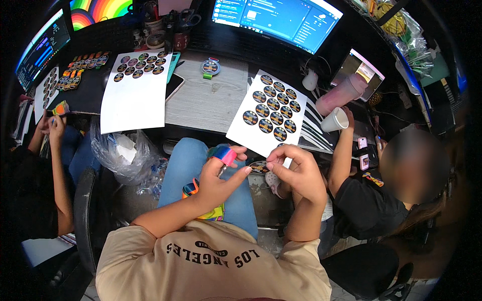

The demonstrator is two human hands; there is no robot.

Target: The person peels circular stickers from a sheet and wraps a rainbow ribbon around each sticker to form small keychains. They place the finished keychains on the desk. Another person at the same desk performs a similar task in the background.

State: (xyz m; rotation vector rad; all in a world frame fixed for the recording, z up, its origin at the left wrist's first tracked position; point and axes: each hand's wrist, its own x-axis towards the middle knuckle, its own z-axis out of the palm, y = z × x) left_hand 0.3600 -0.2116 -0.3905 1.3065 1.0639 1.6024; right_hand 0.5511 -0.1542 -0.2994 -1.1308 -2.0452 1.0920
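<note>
My left hand (216,179) is closed around a multicolored ribbon (224,155), whose pink and blue loop stands out over the fingers. Facing it, my right hand (303,173) has thumb and forefinger pinched at the edge of a round black sticker (259,167). That sticker hangs between the two hands, tilted and partly hidden by the left thumb. On my lap lie a striped ribbon (190,187) and a yellow-green piece (214,213), partly under my left forearm. Just beyond my hands, a white sheet of round black stickers (245,130) overhangs the desk edge.
A medal with a green ribbon (210,68) lies on the grey desk (193,103). Left is another sticker sheet (133,103). A co-worker's hand at right holds a white cup (335,120) beside a pink bottle (341,95). Another co-worker handles a ribbon (61,108) at left.
</note>
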